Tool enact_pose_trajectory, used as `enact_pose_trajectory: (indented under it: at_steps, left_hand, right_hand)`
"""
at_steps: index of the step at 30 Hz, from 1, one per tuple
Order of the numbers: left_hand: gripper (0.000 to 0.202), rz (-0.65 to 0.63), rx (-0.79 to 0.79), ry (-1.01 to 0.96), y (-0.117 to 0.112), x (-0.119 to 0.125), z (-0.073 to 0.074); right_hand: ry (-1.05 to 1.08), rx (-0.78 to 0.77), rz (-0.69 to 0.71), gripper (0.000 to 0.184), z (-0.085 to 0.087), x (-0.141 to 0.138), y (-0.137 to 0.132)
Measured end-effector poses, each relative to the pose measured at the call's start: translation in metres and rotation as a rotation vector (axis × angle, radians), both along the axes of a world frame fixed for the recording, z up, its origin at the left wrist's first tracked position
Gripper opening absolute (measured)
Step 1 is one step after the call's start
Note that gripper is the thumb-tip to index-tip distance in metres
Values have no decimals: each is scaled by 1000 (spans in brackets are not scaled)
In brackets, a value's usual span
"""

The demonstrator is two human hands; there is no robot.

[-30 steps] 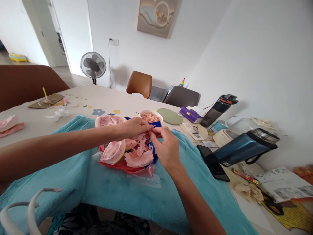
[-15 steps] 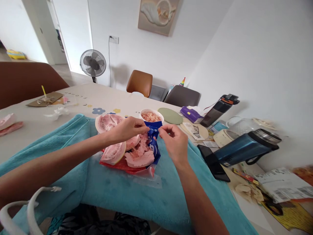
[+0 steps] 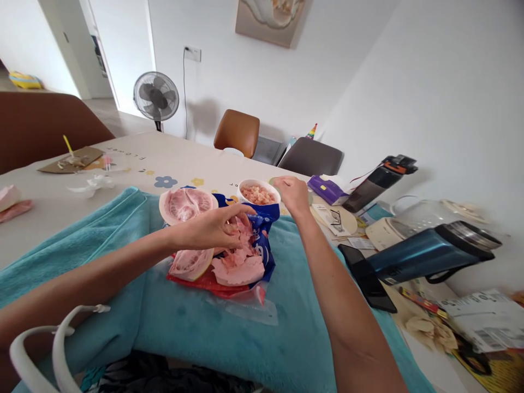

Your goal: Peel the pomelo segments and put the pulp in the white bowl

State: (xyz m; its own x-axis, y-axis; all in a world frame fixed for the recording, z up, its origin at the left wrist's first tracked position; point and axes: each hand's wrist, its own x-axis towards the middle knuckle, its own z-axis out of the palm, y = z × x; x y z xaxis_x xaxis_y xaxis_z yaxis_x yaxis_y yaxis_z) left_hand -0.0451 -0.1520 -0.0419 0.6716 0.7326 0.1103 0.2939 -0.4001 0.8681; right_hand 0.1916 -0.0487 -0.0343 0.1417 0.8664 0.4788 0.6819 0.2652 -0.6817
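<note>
A person's bare hands are at a table [image 3: 176, 155] covered in cream cloth, on which the word "Flower" [image 3: 126, 153] reads upside down among printed blue and yellow blossoms. The left hand [image 3: 223, 226] hovers over torn pink pith, its thumb and forefinger parted, gripping nothing that can be seen. The right hand [image 3: 291, 192] has its fingertips drawn together just beside a round white bowl [image 3: 239, 195] heaped with pale pink fruit pulp [image 3: 257, 194]; whether it pinches a scrap cannot be told. Nearer the person, a thick pink hollowed rind half [image 3: 186, 204], a cut rind piece with a yellow-green edge [image 3: 191, 265] and a torn pink pith slab [image 3: 238, 271] lie on a blue and red plastic bag [image 3: 269, 263]. White lettering on its blue part is too crumpled to read. The bag rests on a fluffy teal towel [image 3: 196, 338]. To the right stand or lie a purple tissue pack [image 3: 327, 190], a black phone [image 3: 366, 278], a metallic blue bottle [image 3: 417, 254] with a small illegible label, and a white paper packet [image 3: 485, 314] whose black print is too blurred to make out. A grey fan [image 3: 156, 97] stands beyond the table.
</note>
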Motion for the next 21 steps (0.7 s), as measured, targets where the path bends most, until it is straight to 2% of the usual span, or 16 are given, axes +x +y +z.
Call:
enact_pose_trajectory:
  at_steps: [2,4,6,10,12,16,21]
  left_hand:
    - [68,15,-21,-51,1,-2,-4]
    - [77,37,-19,-88,1,-3,-6]
    - [82,53,-20,-118,1,-3,-6]
    - [84,81,-26,-180,1,-2,-4]
    - [86,105,-9,-183,1,0,-4]
    - [86,121,137,-159,2,8,-7]
    - [91,86,399,-60,1,19,-7]
  right_hand:
    - [-5,53,-21,19,6,-2,-7]
    - [12,165,-15,29,12,-8,-26]
    - [57,220,29,22,16,-18,-55]
    - [130,7,213,25,8,-45,-117]
    - [211,-89,262,25,-1,-57,-136]
    - [387,-214,301,24,-16,-68,-146]
    - [540,-240,298,22,-25,-66,-139]
